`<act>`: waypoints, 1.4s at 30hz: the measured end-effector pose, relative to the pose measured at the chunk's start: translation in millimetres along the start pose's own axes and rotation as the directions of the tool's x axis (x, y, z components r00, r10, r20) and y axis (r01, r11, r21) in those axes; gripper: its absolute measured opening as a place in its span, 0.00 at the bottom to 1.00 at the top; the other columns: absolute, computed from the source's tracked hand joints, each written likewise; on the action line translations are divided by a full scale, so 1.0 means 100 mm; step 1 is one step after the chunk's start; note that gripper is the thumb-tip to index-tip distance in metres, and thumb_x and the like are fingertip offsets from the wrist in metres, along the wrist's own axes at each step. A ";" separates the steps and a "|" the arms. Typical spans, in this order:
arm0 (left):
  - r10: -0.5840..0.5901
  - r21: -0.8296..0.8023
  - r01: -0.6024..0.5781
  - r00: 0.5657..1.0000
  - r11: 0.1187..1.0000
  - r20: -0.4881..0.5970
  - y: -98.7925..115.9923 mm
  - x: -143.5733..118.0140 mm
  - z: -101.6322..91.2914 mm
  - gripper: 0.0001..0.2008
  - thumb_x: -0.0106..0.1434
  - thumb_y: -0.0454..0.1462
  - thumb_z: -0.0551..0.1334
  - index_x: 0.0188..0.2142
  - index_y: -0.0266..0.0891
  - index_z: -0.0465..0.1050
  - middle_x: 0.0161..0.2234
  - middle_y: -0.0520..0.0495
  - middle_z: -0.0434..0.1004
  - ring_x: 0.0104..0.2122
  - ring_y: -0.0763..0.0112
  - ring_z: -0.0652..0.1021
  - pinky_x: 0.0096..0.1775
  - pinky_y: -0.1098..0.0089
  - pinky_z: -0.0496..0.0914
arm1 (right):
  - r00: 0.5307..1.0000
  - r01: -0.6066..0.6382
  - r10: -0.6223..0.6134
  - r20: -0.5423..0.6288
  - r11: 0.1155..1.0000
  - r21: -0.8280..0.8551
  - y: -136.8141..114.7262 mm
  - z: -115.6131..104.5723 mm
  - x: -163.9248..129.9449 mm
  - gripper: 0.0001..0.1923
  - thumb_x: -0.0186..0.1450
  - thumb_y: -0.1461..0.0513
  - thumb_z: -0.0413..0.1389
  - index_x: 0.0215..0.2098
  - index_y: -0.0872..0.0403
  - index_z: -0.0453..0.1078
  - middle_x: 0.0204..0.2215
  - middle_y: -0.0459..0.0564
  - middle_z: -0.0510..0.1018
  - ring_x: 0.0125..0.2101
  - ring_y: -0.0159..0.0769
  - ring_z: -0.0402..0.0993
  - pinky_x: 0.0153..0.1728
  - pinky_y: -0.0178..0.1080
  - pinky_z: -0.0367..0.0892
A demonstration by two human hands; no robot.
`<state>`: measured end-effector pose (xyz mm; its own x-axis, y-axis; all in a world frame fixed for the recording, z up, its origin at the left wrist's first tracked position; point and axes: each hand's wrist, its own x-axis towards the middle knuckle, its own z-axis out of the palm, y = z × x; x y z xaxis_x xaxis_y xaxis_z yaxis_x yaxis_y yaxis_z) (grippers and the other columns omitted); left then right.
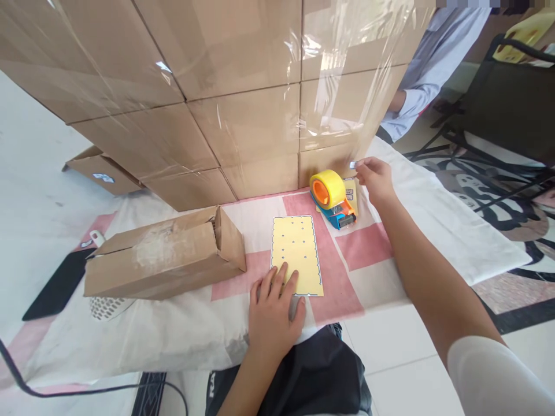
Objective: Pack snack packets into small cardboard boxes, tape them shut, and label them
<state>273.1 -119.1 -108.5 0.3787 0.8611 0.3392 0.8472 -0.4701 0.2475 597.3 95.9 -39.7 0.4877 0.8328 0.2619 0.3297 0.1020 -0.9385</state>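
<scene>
My left hand (274, 303) lies with fingers spread on the lower left part of a yellow sheet (299, 242) with scalloped edges and small printed diamonds. Out to the right, my right hand (376, 176) pinches a small whitish sticker-like piece (353, 165) between thumb and fingertips, close to the stacked boxes. Just left of that hand stands a tape dispenser (332, 199), blue and orange, with a roll of yellow tape. Partly hidden behind the dispenser is a yellowish card (350, 188) with small dark-printed marks.
Plastic-wrapped cardboard boxes (260, 127) form a wall at the back. A long taped carton (165, 254) sits left, near a black mouse pad (56, 286) and a white perforated object (108, 308). A smaller box (104, 173) is behind. Another person's sleeve (437, 63) shows at upper right.
</scene>
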 end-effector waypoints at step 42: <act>0.064 0.130 -0.023 0.944 0.991 -0.324 -1.92 0.14 -1.22 0.27 0.61 0.48 0.66 0.57 0.43 0.67 0.63 0.35 0.70 0.66 0.46 0.67 0.68 0.40 0.41 | 0.346 0.309 -0.380 0.858 0.910 0.278 -0.55 1.94 -1.63 0.21 0.64 0.48 0.64 0.39 0.50 0.61 0.31 0.45 0.76 0.33 0.39 0.72 0.33 0.38 0.65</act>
<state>70.4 -40.9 -40.2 0.2916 0.7199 0.6299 0.8795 -0.4606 0.1193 342.4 60.2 -74.7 -0.6502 0.7161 0.2539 0.2259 0.5012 -0.8353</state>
